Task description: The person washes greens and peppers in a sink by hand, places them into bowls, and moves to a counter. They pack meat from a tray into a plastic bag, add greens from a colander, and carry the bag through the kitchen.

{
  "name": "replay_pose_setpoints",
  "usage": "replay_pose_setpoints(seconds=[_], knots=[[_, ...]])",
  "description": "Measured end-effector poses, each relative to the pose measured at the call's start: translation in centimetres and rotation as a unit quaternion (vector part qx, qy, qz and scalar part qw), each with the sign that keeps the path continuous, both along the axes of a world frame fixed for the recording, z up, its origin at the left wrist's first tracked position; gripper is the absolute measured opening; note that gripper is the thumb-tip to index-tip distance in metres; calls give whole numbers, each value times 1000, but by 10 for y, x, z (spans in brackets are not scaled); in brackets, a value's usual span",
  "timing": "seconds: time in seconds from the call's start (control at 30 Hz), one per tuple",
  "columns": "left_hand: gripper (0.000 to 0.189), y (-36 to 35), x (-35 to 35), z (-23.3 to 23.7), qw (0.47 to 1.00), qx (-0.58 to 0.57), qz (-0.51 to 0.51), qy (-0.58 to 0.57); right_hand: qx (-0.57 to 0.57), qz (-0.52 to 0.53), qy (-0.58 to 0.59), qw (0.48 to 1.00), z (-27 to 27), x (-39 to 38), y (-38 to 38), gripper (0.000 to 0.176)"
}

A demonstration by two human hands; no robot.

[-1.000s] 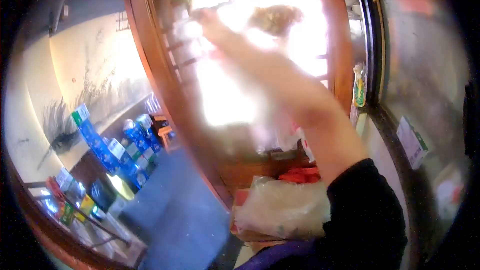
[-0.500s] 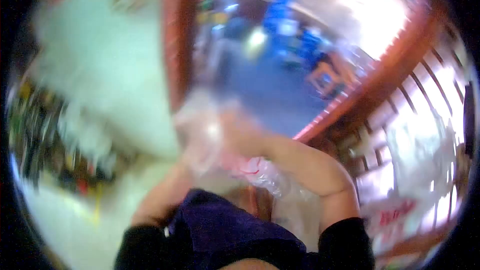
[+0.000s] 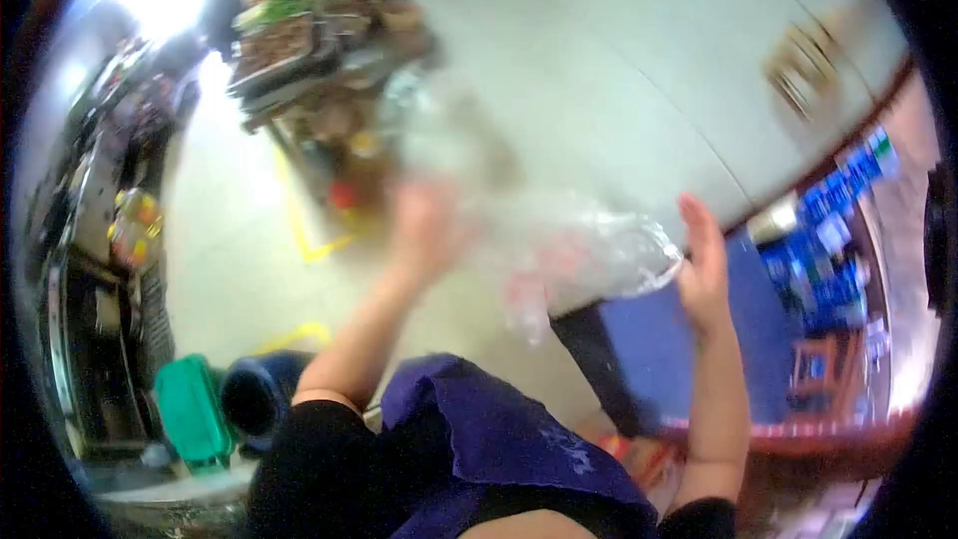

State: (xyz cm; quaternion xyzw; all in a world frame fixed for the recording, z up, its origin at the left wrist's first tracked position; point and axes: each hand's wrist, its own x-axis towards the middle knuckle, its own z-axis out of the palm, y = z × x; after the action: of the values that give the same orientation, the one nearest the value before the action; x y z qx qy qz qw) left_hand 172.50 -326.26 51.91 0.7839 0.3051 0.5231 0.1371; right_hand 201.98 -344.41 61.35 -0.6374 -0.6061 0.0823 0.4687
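A clear plastic bag [image 3: 589, 255] with red print stretches in mid-air between my two hands. My right hand [image 3: 707, 274] pinches its right edge by the thumb, while the other fingers point upward. At the bag's left end, my left hand [image 3: 429, 230] looks closed on the film, though motion blurs its fingers. The middle of the bag sags, and its lower corner hangs in front of my body. A purple apron [image 3: 529, 439] covers my front.
A pale tabletop [image 3: 599, 130] lies ahead, with a small wooden object [image 3: 801, 70] on it. Food trays [image 3: 279, 45] stand at the upper left. Blue packs [image 3: 823, 250] and a small wooden stool [image 3: 818, 369] are at the right. A green bin [image 3: 195, 409] stands at the lower left.
My view has swung round, bringing the food trays and green bin into sight. My hands, close together before, are now apart with the bag spread between them.
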Motion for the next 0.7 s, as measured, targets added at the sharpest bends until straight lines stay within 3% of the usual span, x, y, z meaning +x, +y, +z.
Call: replay_pose_setpoints(seconds=[0.07, 0.1, 0.17, 0.23, 0.33, 0.4, 0.47, 0.57, 0.6, 0.63, 0.7], knots=[[30, 14, -33, -4, 997, -49, -20, 49, 38, 37, -42, 998, 13, -54, 43, 66], [29, 21, -46, -9, 997, -21, -41, 58, 37, 74, -54, 995, 13, -93, 69, 68], [25, 30, -73, -10, 997, 17, -48, 64, -18, 141, -279, 950, -4, -158, 125, 67], [29, 46, -107, -10, 995, 8, -33, 90, -143, 207, -393, 884, -42, -200, 180, 49], [31, 68, -162, -4, 948, -109, 68, 290, -128, 219, -217, 943, -97, -221, 245, 28], [31, 87, -209, -41, 905, -169, 162, 355, -69, 223, -147, 961, -94, -248, 280, 18], [25, 95, -255, -65, 896, -176, 246, 325, -32, 230, -85, 969, -98, -273, 313, 13], [18, 102, -310, -100, 851, -364, 277, 256, 9, 247, -61, 967, -124, -302, 366, 13], [23, 107, -320, -96, 799, -519, 265, 150, 29, 252, -87, 963, -141, -306, 390, 13], [29, 112, -328, -90, 788, -577, 213, -42, 49, 258, -113, 958, -159, -311, 416, 12], [40, 126, -335, -64, 670, -606, 93, -418, -148, 330, -240, 901, -202, -321, 463, 18]])
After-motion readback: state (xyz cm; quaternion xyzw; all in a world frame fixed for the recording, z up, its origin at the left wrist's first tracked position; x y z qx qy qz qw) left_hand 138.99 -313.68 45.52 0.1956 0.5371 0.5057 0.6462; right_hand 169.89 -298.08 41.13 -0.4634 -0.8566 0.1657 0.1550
